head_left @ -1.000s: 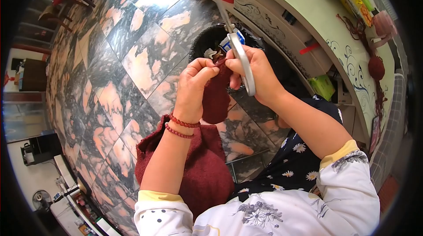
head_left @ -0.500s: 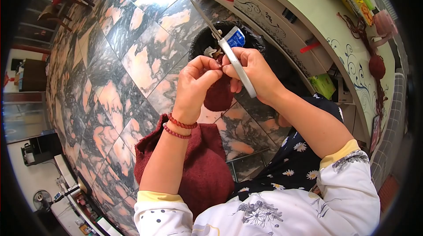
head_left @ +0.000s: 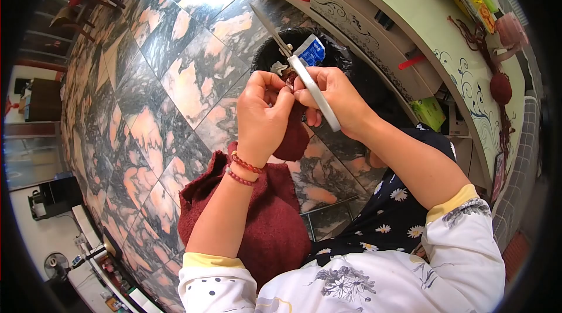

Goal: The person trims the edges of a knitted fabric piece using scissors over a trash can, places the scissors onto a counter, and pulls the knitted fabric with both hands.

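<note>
The left hand (head_left: 263,105) and right hand (head_left: 343,99), which also holds scissors (head_left: 314,89), pinch the top of a dark red cloth (head_left: 294,142) hanging below. It looks light and soft, best held by its edge.

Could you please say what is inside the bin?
A blue-and-white packet and a pale scrap show inside the bin. The left hand, right hand and scissors partly cover it; anything deeper is hidden.

Detail between your fingertips (head_left: 285,94): too small to make out. Below them, your left hand (head_left: 260,112) hides part of the dangling dark red piece (head_left: 294,141).
</note>
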`<control>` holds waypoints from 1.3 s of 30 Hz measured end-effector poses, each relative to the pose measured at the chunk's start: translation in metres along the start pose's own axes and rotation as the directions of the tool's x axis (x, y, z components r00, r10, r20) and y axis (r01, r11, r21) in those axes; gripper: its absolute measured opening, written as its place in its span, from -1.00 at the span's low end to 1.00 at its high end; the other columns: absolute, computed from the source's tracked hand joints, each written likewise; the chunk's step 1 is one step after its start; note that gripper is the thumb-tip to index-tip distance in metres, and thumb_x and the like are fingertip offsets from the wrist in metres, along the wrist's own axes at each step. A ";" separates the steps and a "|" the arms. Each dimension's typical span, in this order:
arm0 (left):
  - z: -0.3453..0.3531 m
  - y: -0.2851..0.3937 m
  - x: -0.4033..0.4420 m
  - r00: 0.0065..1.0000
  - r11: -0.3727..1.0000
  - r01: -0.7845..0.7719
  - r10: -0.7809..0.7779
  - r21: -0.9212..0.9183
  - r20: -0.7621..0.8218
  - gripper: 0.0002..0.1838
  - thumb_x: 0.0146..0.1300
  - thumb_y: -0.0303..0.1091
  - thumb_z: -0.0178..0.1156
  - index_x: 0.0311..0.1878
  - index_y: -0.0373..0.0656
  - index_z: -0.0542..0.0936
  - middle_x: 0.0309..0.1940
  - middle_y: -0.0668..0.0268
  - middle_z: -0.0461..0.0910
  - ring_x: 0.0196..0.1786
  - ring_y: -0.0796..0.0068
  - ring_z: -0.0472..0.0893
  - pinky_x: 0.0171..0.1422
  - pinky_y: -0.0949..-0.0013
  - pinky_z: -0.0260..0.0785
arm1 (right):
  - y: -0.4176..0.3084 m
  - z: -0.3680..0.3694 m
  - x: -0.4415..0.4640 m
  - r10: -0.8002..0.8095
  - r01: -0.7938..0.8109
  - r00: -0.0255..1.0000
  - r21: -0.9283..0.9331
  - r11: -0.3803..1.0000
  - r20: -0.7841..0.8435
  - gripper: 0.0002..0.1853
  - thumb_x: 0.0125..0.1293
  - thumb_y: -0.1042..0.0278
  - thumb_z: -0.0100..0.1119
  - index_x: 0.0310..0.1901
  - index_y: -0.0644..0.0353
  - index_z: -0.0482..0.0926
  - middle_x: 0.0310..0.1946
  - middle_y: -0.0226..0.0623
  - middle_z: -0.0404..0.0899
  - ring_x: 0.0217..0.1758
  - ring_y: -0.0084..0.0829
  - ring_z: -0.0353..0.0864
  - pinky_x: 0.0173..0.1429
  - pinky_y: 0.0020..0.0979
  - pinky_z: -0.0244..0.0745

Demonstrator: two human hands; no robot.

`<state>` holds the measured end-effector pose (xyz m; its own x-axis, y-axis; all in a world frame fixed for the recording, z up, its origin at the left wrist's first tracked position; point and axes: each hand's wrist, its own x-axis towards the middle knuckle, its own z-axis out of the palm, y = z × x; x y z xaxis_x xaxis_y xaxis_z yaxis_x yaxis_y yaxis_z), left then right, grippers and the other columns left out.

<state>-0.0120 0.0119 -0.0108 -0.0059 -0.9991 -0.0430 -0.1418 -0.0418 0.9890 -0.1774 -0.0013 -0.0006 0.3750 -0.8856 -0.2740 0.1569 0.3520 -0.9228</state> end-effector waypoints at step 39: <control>-0.015 0.014 0.000 0.965 0.908 0.263 -0.244 -0.326 0.099 -0.89 0.42 -0.29 0.26 -0.09 -0.06 0.61 -0.26 0.56 0.60 -0.24 0.79 0.53 -0.24 0.64 0.36 | -0.006 -0.001 0.004 -0.003 0.004 0.997 0.006 1.000 -0.076 -0.82 0.33 0.30 0.30 -0.21 0.23 0.58 -0.52 -0.45 0.55 -0.64 -0.64 0.53 -0.53 -0.61 0.42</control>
<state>0.0011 0.0114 0.0055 -0.0692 -0.9524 -0.2970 0.1926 -0.3049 0.9327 -0.1774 -0.0076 0.0037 0.3038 -0.9073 -0.2906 0.1640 0.3503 -0.9222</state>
